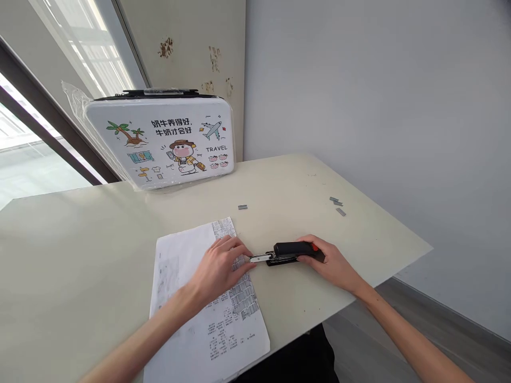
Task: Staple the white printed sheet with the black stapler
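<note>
A black stapler with a red part lies low over the table, and my right hand is wrapped round its right end. From its left end sticks out a metal staple tray. The fingertips of my left hand pinch the outer end of that tray. Below my left hand and forearm lies a printed paper with text and a grey pattern along its right side. Whether staples sit in the tray is too small to tell.
Short staple strips lie beyond the stapler, and several more strips lie farther right on the pale table. A white cartoon-printed case in clear plastic stands at the back left. A grey wall rises behind the table.
</note>
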`<state>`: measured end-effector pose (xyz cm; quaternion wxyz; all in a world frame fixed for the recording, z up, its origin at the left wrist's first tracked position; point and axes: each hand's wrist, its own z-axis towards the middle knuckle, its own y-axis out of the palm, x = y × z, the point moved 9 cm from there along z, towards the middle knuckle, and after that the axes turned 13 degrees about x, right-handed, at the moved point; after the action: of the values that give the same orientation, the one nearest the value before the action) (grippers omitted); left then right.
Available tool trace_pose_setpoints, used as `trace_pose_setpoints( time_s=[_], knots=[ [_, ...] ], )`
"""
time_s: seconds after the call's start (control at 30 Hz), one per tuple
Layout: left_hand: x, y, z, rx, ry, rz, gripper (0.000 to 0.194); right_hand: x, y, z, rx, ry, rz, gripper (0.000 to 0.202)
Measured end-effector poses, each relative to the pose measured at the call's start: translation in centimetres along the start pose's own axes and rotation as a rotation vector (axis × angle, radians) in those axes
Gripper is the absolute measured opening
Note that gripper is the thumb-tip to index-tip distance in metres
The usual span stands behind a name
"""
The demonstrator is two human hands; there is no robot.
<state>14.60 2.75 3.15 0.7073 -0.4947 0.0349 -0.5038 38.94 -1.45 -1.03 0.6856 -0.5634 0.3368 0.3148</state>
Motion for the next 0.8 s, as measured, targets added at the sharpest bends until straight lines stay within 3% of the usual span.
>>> trace_pose_setpoints(
  time_s=[0.1, 0.23, 0.33, 0.47, 0.6, 0.8],
  knots=[
    [-1.1, -0.9, 0.2, -0.032, -0.018, -0.002, 0.031, 0.2, 0.0, -0.1, 0.001, 0.005, 0.007, 0.032],
    [-4.6, -1.4, 3.4, 0.096, -0.111, 0.110, 0.030, 0.4, 0.2, -0.1, 0.004, -0.001, 0.013, 0.034],
    [-7.6, -0.5, 6.5, 0.157, -0.153, 0.240, 0.023, 0.4, 0.2, -0.1, 0.005, -0.003, 0.011, 0.034],
    [-10.1, 1.5, 9.3, 0.140, -0.186, 0.261, 0.022, 0.2, 0.1, -0.1, 0.017, -0.011, 0.021, 0.033],
    [-9.8, 2.4, 9.8, 0.085, -0.173, 0.240, 0.013, 0.2, 0.1, -0.1, 0.017, -0.009, 0.024, 0.033],
    [-5.8, 1.1, 6.9, 0.040, -0.117, 0.148, 0.025, 0.4, 0.2, -0.1, 0.015, 0.002, 0.033, 0.032]
  ],
)
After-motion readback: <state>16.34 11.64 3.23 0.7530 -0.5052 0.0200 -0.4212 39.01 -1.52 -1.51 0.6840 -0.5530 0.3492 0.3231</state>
